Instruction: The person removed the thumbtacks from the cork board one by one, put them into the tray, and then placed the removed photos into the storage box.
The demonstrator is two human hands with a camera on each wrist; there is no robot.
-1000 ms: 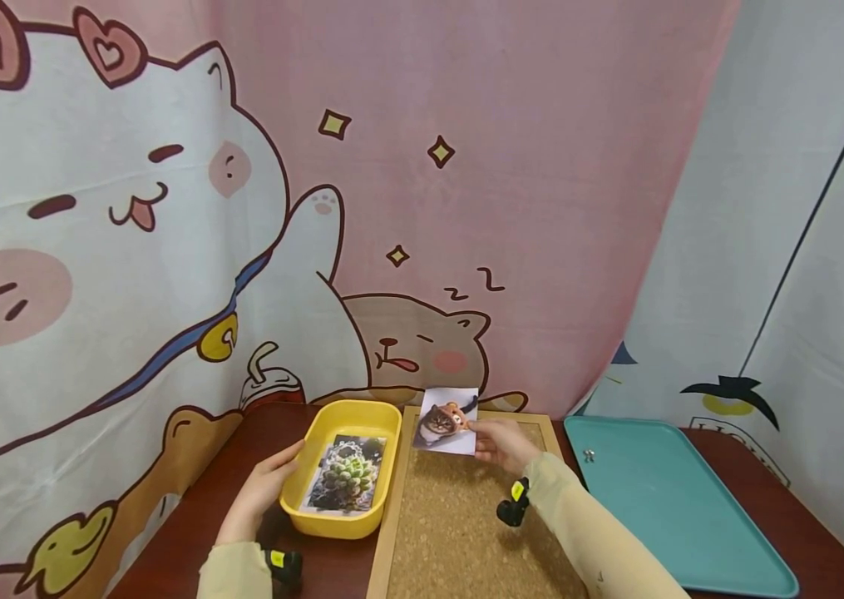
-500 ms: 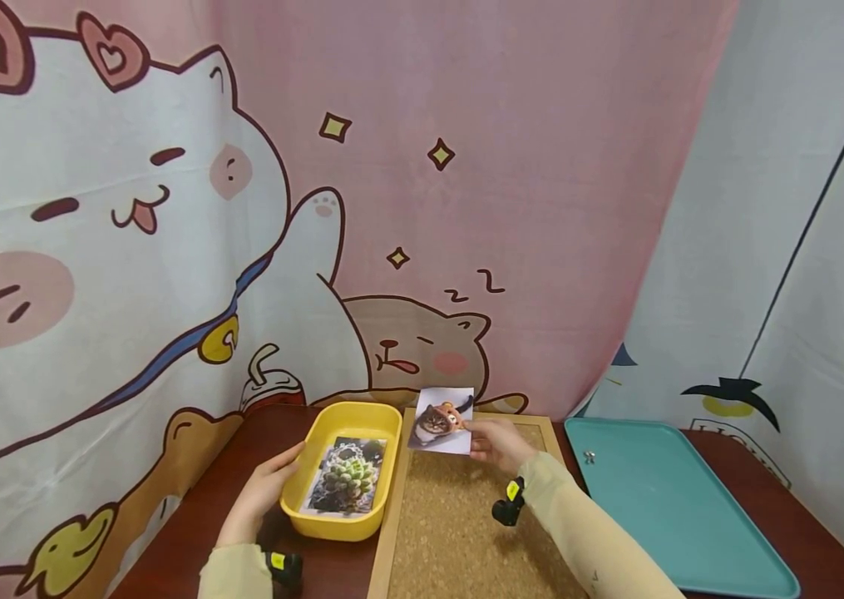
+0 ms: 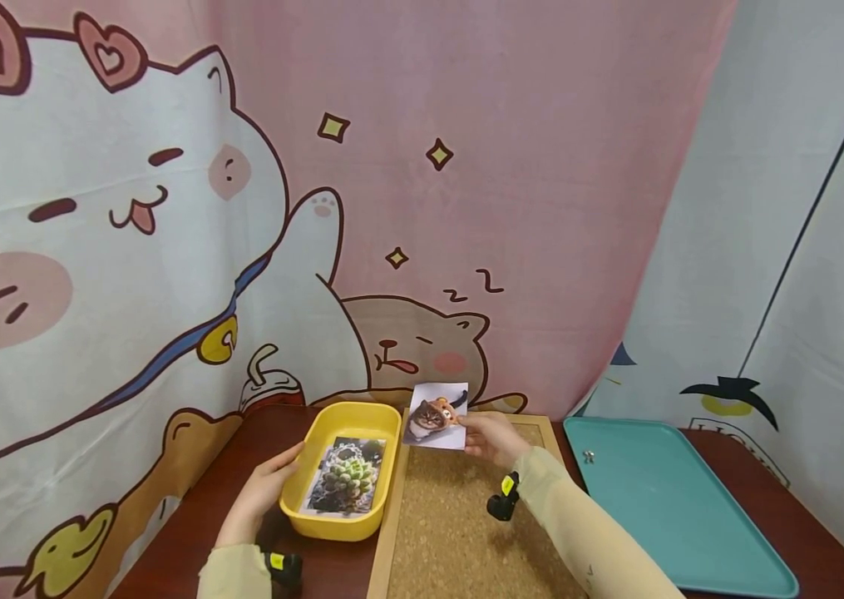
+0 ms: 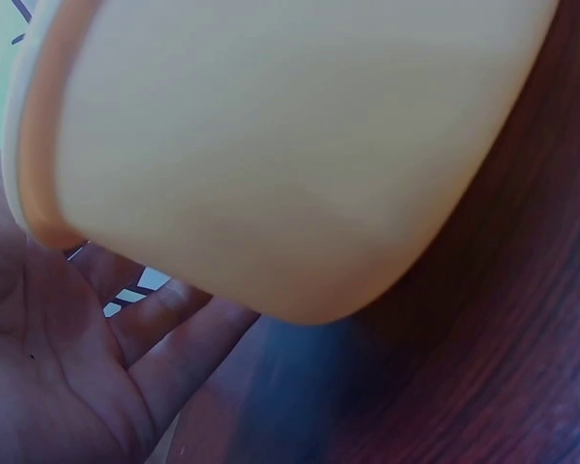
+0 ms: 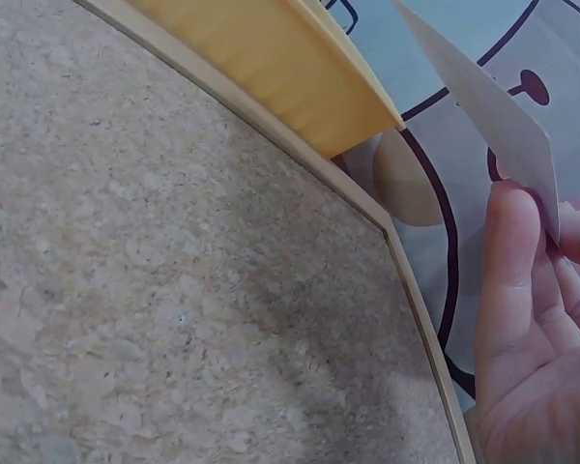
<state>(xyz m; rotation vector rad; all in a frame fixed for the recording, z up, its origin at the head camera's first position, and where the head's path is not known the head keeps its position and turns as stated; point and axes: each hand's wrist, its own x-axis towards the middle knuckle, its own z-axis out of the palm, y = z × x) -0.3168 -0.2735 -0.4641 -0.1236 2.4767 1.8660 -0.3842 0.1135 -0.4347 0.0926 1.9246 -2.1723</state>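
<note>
In the head view my right hand (image 3: 496,438) pinches a cat photo (image 3: 435,416) by its right edge, above the far end of a framed corkboard (image 3: 466,532). The right wrist view shows this photo (image 5: 493,106) nearly edge-on between thumb and fingers. My left hand (image 3: 260,491) holds the left side of a yellow plastic tub (image 3: 339,529), and in the left wrist view its fingers pass behind the tub's wall (image 4: 271,174). Inside the tub lies a succulent photo (image 3: 347,476), with pale edges beneath it.
A teal tray (image 3: 676,507) stands right of the corkboard, with a few small shiny pieces (image 3: 589,456) near its far left corner. The dark red-brown table (image 3: 190,532) ends at a printed cartoon curtain (image 3: 541,208) behind everything.
My right hand has carried the cat photo slightly left and a little upward, toward the tub. The left hand and the tub stay where they were.
</note>
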